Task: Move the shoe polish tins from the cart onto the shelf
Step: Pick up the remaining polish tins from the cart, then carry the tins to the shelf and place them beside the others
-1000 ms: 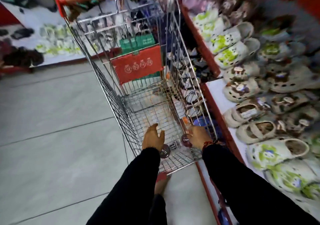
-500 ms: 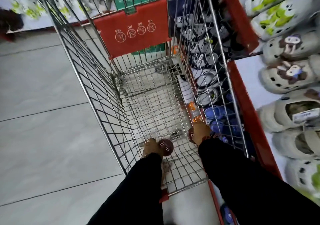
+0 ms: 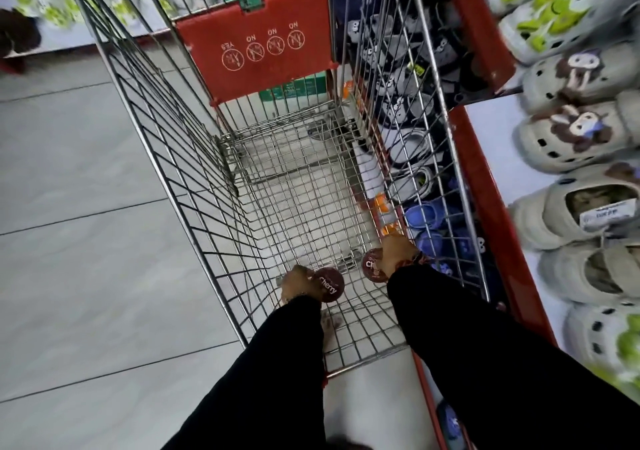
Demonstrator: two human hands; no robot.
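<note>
Both my arms, in black sleeves, reach down into a wire shopping cart. My left hand grips a round dark-red polish tin with "Cherry" printed on its lid, near the cart's left wall. My right hand grips a second dark-red tin, partly covered by my fingers, close to the right wall. Both tins are low over the cart's wire floor. The red-edged white shelf runs along the right side of the cart.
A red child-seat flap with printed symbols hangs at the cart's far end. Grey and green clogs fill the shelf at right; blue and dark clogs lie on a lower level behind the cart's mesh. Grey tiled floor spreads to the left.
The view has dropped closer into the cart. Both hands have closed around a tin each; the left tin now shows its lid beside my fingers.
</note>
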